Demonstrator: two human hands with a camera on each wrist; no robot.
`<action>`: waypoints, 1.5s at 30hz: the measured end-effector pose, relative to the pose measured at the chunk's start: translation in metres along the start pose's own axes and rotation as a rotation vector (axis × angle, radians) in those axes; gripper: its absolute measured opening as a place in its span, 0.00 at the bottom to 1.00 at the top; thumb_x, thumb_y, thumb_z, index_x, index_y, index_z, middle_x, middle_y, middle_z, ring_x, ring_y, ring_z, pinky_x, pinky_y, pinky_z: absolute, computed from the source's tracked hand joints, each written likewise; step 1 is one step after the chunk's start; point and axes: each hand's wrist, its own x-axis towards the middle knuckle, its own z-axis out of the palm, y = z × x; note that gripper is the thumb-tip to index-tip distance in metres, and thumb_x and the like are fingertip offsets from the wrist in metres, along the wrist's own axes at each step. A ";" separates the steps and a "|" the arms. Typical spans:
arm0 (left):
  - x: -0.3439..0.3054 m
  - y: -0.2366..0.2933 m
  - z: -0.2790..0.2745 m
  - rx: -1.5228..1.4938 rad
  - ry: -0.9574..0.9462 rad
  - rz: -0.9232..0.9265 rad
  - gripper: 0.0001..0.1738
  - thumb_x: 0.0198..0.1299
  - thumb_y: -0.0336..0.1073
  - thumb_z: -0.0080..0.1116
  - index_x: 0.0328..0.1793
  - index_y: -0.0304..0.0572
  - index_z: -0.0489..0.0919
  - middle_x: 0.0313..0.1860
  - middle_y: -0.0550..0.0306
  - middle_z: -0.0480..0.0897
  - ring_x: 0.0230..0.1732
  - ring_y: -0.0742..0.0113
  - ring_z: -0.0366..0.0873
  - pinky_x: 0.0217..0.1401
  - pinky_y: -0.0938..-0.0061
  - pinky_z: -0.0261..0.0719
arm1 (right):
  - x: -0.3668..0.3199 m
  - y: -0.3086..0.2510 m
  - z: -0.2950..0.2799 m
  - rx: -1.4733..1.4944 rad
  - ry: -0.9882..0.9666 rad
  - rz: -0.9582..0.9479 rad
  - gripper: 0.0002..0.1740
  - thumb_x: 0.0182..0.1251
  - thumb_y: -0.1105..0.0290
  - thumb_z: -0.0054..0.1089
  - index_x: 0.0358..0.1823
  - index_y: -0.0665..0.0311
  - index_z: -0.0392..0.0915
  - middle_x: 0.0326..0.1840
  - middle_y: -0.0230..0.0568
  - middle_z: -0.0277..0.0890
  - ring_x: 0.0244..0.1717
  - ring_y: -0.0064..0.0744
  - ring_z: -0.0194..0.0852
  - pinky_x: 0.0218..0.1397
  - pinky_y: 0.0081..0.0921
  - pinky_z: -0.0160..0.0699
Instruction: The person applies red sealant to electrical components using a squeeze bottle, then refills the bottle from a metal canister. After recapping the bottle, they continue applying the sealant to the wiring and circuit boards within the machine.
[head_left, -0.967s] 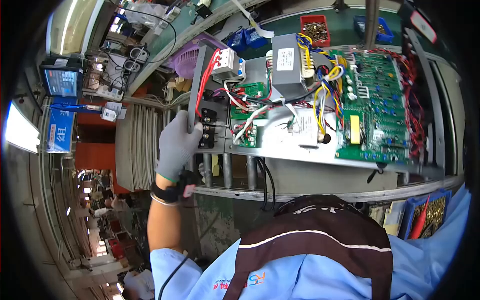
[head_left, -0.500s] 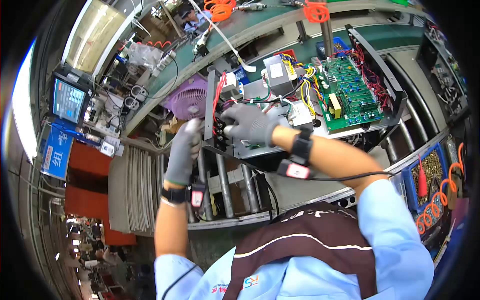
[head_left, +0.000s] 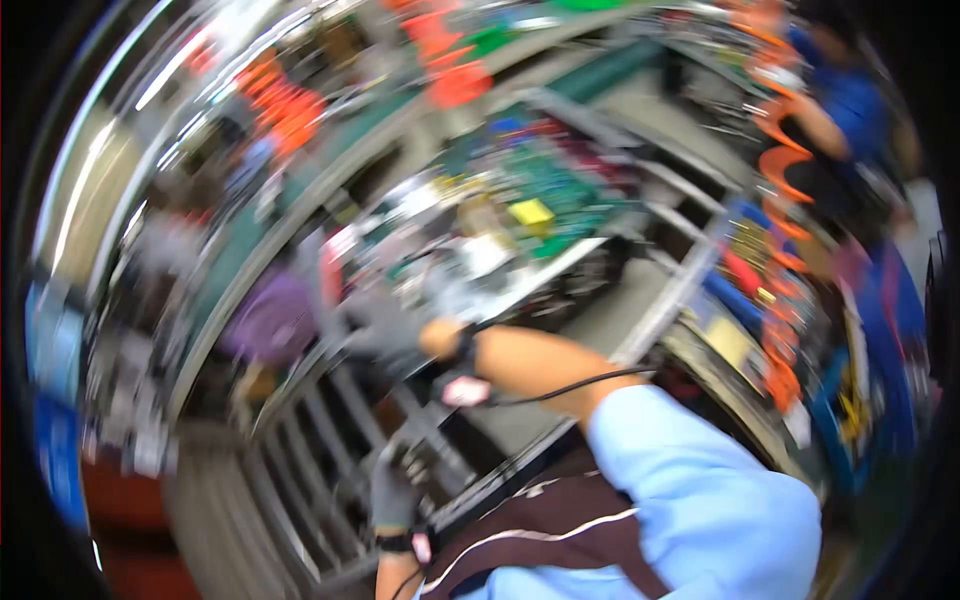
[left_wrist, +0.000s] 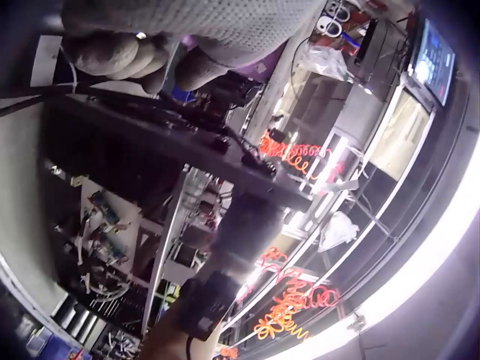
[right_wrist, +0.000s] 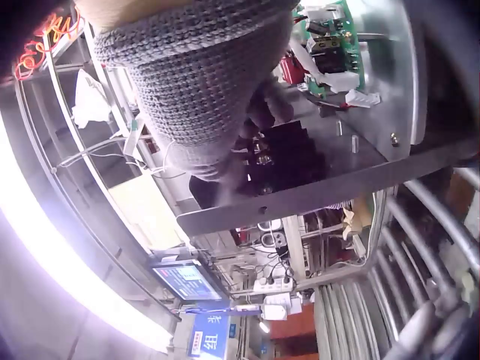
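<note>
Blurred in the head view, the gloved right hand (head_left: 385, 328) is at the near left end of the metal chassis (head_left: 545, 285). The right wrist view shows its bent fingers (right_wrist: 270, 105) at a black terminal block (right_wrist: 289, 154) beside the end plate (right_wrist: 322, 187); whether they pinch it is hidden. Away from the chassis, the gloved left hand (head_left: 398, 485) is over the roller conveyor's near edge. Its fingers (left_wrist: 109, 54) look curled in the left wrist view, with a tiny bright spot between them that I cannot identify.
Metal rollers (head_left: 325, 445) run left of and below the chassis. A purple fan (head_left: 270, 318) stands behind its left end. Orange coiled hoses (head_left: 780, 220) hang at the right, near a blue bin (head_left: 725, 290). A person in blue (head_left: 850, 110) is at the upper right.
The head view has swung and blurred, with the chassis now tilted in it. My left hand has moved away from the end plate, toward the body. My right hand remains at the terminal block.
</note>
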 end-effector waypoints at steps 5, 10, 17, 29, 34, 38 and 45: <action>0.067 -0.032 -0.067 0.979 -0.288 0.050 0.16 0.64 0.20 0.38 0.56 0.25 0.70 0.50 0.46 0.76 0.52 0.64 0.75 0.55 0.78 0.77 | 0.009 -0.014 -0.010 0.007 -0.006 0.234 0.26 0.44 0.51 0.67 0.36 0.66 0.81 0.33 0.50 0.81 0.36 0.45 0.80 0.42 0.36 0.76; 0.065 -0.090 0.018 0.990 -0.358 0.059 0.15 0.68 0.25 0.43 0.56 0.21 0.73 0.51 0.46 0.78 0.52 0.66 0.75 0.54 0.79 0.74 | -0.033 -0.029 -0.038 -0.031 0.036 0.309 0.30 0.47 0.63 0.63 0.54 0.68 0.71 0.47 0.50 0.77 0.48 0.47 0.77 0.50 0.37 0.75; 0.139 -0.163 0.121 0.726 -0.319 -0.474 0.14 0.68 0.42 0.51 0.52 0.40 0.72 0.32 0.62 0.75 0.23 0.80 0.69 0.19 0.90 0.64 | -0.320 -0.094 -0.236 0.018 0.055 0.622 0.32 0.63 0.50 0.60 0.60 0.67 0.72 0.58 0.46 0.74 0.61 0.37 0.69 0.65 0.34 0.66; 0.288 -0.482 0.337 0.648 -0.836 -0.729 0.16 0.72 0.40 0.42 0.55 0.36 0.72 0.47 0.49 0.79 0.49 0.59 0.80 0.54 0.68 0.81 | -0.634 -0.213 -0.279 0.038 1.315 1.110 0.18 0.64 0.67 0.58 0.54 0.64 0.76 0.40 0.31 0.75 0.40 0.19 0.71 0.41 0.20 0.74; 0.297 -0.550 0.375 0.440 -0.881 -0.979 0.16 0.68 0.33 0.45 0.56 0.27 0.69 0.50 0.41 0.76 0.51 0.53 0.79 0.55 0.68 0.82 | -0.625 -0.203 -0.271 0.127 1.375 1.037 0.17 0.66 0.69 0.56 0.54 0.65 0.76 0.39 0.30 0.75 0.38 0.18 0.72 0.40 0.18 0.74; 0.283 -0.559 0.387 0.593 -0.835 -0.802 0.15 0.64 0.27 0.48 0.55 0.26 0.69 0.49 0.39 0.76 0.49 0.55 0.79 0.51 0.73 0.82 | -0.622 -0.196 -0.280 0.150 1.470 1.047 0.14 0.66 0.71 0.55 0.52 0.67 0.77 0.39 0.31 0.76 0.37 0.17 0.72 0.38 0.17 0.74; 0.260 -0.586 0.427 0.863 -0.722 -0.519 0.06 0.67 0.29 0.49 0.42 0.34 0.74 0.33 0.56 0.76 0.35 0.66 0.78 0.41 0.80 0.78 | -0.623 -0.202 -0.294 0.023 1.497 0.932 0.13 0.66 0.72 0.55 0.50 0.67 0.78 0.36 0.29 0.77 0.34 0.15 0.70 0.37 0.16 0.72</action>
